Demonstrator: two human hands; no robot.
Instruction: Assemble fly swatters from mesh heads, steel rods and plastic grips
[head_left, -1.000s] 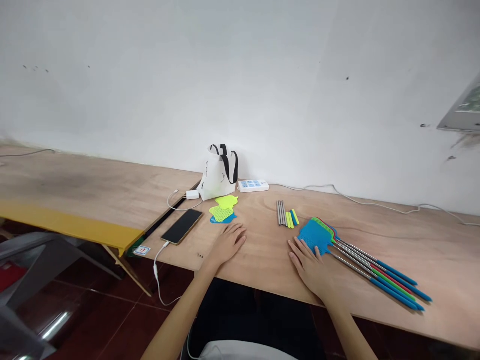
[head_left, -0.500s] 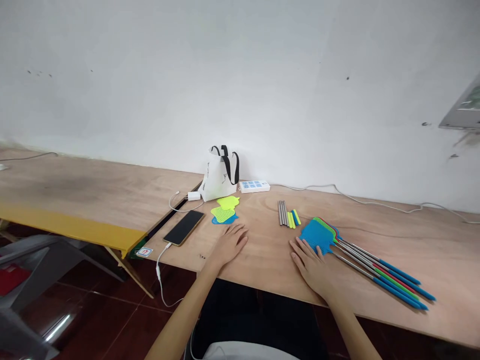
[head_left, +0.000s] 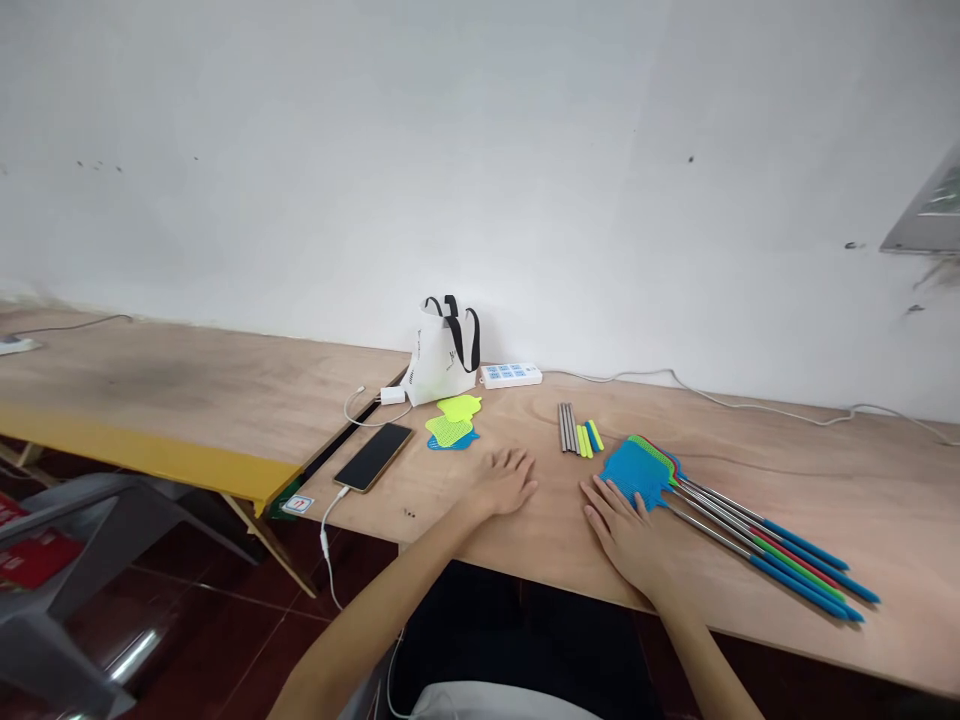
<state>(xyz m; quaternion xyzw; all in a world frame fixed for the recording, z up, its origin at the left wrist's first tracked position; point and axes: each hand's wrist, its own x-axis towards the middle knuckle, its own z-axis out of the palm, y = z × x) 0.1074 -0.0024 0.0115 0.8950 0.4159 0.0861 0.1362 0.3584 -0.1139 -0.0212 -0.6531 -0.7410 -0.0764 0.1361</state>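
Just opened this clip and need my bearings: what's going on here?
A person has both bare hands at a wooden table, neither gripping anything. The right hand lies open, its fingers at the edge of the blue head on top of several long-handled swatters. The left hand is open near loose yellow and blue flat pieces, apart from them. Grey tubes and short coloured pieces lie farther back, between the hands.

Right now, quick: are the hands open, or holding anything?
Left hand: open, palm down, holding nothing.
Right hand: open, partly over the blue fly swatter, gripping nothing.
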